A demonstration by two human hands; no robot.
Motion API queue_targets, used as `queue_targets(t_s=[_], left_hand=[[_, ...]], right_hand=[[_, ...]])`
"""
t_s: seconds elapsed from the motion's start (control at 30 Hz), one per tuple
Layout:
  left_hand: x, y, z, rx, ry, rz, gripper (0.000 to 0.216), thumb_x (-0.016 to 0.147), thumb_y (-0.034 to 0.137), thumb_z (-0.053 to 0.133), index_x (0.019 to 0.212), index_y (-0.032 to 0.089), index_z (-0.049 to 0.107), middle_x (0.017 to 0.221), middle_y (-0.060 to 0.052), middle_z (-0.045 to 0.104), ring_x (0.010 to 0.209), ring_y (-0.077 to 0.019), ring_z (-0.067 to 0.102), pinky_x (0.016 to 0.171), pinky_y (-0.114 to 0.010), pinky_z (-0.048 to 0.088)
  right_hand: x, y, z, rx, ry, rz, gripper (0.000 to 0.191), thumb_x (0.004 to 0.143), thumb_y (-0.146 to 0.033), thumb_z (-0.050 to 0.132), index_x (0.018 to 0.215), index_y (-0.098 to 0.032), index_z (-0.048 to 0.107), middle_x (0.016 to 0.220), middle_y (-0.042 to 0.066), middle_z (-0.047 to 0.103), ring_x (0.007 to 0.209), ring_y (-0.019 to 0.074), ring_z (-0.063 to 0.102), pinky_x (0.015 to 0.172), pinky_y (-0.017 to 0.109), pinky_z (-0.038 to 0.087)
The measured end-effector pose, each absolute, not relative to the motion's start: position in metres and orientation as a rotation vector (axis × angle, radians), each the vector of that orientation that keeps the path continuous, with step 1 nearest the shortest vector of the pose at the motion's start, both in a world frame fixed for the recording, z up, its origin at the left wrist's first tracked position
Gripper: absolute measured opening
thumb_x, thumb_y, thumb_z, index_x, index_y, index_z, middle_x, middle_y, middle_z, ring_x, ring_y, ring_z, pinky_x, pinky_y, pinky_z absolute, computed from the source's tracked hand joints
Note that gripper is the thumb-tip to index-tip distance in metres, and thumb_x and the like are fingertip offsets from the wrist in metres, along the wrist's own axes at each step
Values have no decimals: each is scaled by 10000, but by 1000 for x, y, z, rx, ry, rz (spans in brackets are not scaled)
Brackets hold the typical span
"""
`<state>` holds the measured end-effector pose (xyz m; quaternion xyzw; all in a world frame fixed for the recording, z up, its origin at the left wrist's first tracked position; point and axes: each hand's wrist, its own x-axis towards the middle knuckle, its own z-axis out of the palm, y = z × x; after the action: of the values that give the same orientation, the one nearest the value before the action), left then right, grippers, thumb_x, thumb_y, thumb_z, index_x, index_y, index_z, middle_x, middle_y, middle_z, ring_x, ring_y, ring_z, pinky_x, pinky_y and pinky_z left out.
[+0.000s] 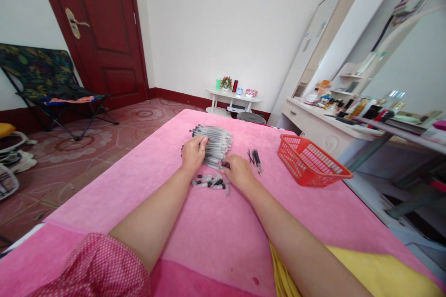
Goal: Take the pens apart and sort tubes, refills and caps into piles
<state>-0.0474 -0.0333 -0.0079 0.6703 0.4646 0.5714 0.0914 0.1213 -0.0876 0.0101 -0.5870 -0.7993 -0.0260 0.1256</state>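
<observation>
A heap of clear pen barrels (216,141) lies on a pink cloth (146,167) that covers the surface in front of me. My left hand (193,152) rests on the heap's near left side, fingers curled over the barrels. My right hand (238,170) sits just right of the heap, fingers bent against a barrel at its near edge; whether it grips one is hidden. Several loose pens with black caps (212,181) lie scattered between my wrists. A few thin black refills (255,158) lie to the right of my right hand.
A red plastic basket (311,161) stands on the cloth at the right. A white dresser (324,130) crowded with bottles lies beyond it, with a small white side table (232,99) by the far wall. A folding chair (52,86) and dark red door (101,28) are at the left.
</observation>
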Motion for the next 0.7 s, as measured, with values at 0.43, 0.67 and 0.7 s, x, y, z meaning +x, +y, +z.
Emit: queue_targets(t_s=[0.43,0.67,0.7], left_hand=[[-44,-44,8,2208,1427,1791,283,897,288,383,1012,182,619,998,-70,642,981,-197,542,885,-340,402],[-15,-68,27,2841,1058,1574,294,873,231,438,1135,229,572,1105,-69,606,1060,-217,487,969,-430,324],[-13,-69,27,2897,1029,1536,293,875,222,434,1134,235,573,1107,-59,609,1069,-212,484,993,-437,296]], right_hand=[[216,-76,79,-1779,-2149,272,111,679,-145,573,587,-161,633,582,24,624,537,123,533,496,214,334],[192,-80,68,-1450,-1541,1008,161,663,-207,602,525,-142,549,458,-10,512,394,79,433,374,175,343],[185,-81,67,-1411,-1506,1091,165,656,-219,615,526,-142,548,461,-12,509,392,75,429,364,172,351]])
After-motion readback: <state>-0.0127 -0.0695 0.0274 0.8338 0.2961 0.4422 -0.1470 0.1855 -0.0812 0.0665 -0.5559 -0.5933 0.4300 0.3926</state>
